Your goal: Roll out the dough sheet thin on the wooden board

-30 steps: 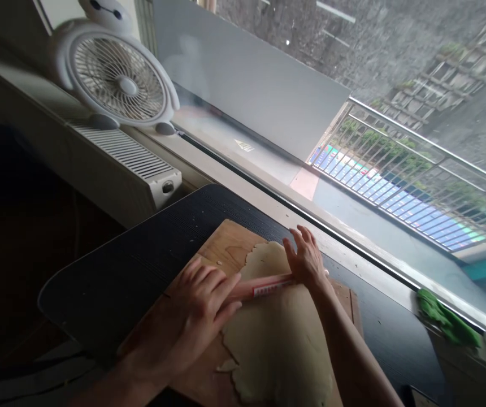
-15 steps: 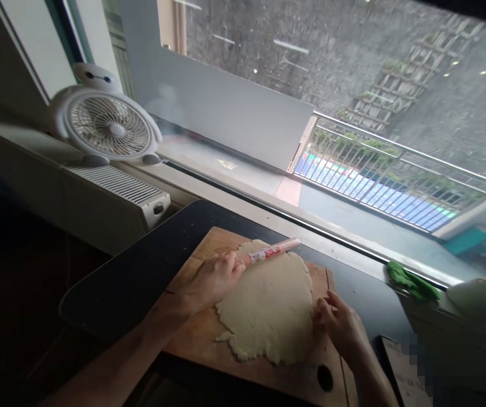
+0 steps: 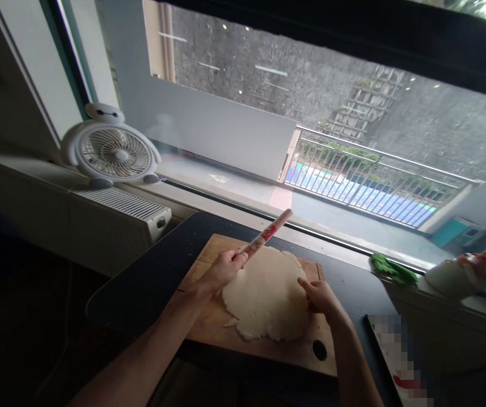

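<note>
A wide, flat sheet of pale dough with a ragged edge lies on a wooden cutting board. My left hand is closed around the near end of a rolling pin, which wears a red and white printed label. The pin slants up and away over the dough's far left part, its far end raised. At the dough's right edge my right hand has its thumb on top, and the other fingers are curled at the rim, partly hidden. It appears to pinch the dough there.
The board rests on a dark table by a window. A white fan stands to the left, near a radiator. On the sill at right lie a green cloth and a white pot. A partly blurred flat device sits right of the board.
The rolling pin's far end has tilted up, off the dough. My right hand has moved from beside the board's right edge onto the dough's rim. The view has shifted slightly upward.
</note>
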A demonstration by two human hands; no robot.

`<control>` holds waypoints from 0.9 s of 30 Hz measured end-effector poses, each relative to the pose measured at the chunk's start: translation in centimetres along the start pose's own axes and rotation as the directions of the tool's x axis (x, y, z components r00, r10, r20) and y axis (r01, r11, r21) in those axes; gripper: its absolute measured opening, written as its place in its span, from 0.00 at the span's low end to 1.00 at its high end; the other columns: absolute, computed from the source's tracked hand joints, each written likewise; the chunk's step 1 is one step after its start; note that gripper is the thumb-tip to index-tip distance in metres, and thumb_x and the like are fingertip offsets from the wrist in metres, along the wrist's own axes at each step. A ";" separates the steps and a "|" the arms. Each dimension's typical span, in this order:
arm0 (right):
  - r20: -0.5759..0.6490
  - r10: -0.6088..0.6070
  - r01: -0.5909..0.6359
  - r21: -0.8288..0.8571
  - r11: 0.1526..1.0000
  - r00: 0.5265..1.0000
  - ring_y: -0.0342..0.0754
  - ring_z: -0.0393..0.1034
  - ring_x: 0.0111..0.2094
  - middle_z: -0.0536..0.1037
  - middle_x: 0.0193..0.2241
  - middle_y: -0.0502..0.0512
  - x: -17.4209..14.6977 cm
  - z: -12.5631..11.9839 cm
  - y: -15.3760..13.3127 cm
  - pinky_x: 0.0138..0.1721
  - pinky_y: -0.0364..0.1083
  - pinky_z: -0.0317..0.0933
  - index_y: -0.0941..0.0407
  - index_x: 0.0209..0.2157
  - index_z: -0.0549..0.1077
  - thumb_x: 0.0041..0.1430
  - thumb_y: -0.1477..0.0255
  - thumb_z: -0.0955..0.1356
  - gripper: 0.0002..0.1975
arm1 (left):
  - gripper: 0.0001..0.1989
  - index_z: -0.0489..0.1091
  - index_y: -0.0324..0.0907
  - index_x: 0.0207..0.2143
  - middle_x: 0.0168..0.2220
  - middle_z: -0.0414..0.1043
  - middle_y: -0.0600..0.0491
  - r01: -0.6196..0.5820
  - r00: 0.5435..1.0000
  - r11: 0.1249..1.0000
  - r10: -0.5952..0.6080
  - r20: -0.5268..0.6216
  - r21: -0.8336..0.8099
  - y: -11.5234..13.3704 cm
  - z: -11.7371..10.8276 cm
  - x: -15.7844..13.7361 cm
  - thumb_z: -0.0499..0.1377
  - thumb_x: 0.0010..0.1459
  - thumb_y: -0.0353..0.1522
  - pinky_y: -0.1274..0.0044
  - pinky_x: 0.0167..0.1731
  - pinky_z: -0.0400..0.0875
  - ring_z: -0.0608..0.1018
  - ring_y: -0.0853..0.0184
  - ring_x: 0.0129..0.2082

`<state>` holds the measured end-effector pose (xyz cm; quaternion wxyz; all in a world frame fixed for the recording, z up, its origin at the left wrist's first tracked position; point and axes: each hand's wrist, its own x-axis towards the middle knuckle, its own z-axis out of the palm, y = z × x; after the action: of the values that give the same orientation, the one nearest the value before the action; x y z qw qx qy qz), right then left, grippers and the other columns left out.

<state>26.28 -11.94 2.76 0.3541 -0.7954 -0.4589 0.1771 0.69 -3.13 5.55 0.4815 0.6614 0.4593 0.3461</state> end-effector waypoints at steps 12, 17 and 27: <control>-0.096 -0.116 0.125 0.088 0.988 0.989 0.52 0.71 0.33 0.77 0.33 0.58 -4.2 3.2 0.2 0.31 0.45 0.60 0.57 0.40 0.69 0.54 0.55 0.62 0.21 | 0.22 0.71 0.37 0.31 0.26 0.70 0.52 0.084 0.996 0.975 -0.080 0.025 -0.204 -0.9 0.4 -1.7 0.56 0.50 0.49 0.79 0.23 0.63 0.71 0.67 0.25; 0.014 -0.131 0.127 0.172 0.977 0.991 0.49 0.71 0.32 0.77 0.33 0.54 -3.4 1.7 1.0 0.30 0.43 0.60 0.56 0.38 0.71 0.54 0.56 0.63 0.18 | 0.20 0.71 0.39 0.36 0.32 0.74 0.51 0.129 0.991 0.920 -0.104 0.086 -0.370 -1.2 1.0 -4.3 0.54 0.55 0.46 0.77 0.33 0.68 0.75 0.65 0.34; 0.189 -0.006 -0.077 0.429 0.900 0.982 0.53 0.73 0.32 0.78 0.31 0.56 -5.4 1.5 -0.5 0.29 0.45 0.65 0.59 0.37 0.73 0.49 0.57 0.67 0.21 | 0.20 0.70 0.39 0.38 0.33 0.73 0.50 0.013 0.985 0.998 -0.002 -0.170 0.063 -2.6 -2.3 -1.4 0.52 0.55 0.46 0.76 0.34 0.67 0.74 0.64 0.34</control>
<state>22.27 -15.82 1.92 0.4750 -0.6847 -0.4241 0.3547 -2.53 -3.41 3.77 0.4206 0.6427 0.5119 0.3847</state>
